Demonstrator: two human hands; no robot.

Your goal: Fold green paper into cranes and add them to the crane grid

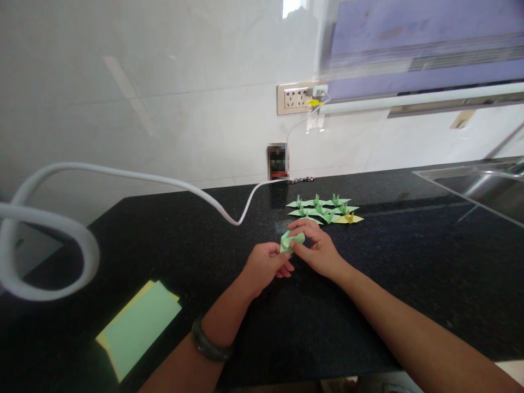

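- Both hands are at work over the counter, and there's the piece of the moment: a small green folded paper (284, 239), held up between them just in front of the paper birds.
- The left hand (266, 265) pinches it at the lower left, thumb on top, the other fingers curled loosely beneath.
- The right hand (317, 251) comes in from the other side, thumb and fingertips pinching the paper, the wrist angled inward.
- Up the left forearm, a dark bangle (210, 344) circles the skin.
- Right behind the fingers, the green birds (320, 209) line up in close rows, wings spread, one partly hidden by the right hand; a yellow bird (349, 218) takes the front right end.
- Over to the left, a stack of paper (143, 330) lies at a slant, green on top, yellow peeking out at the edges.
- At the wall, a blurred-out upright object (278, 161) stands by a dark beaded string (302, 179).
- A thick white cable (164, 179) loops in from the left towards it.
- Above, a white plug (319, 90) sits in the wall socket (291, 98).
- Far right, a metal sink (487, 188) is set into the black counter (409, 262).
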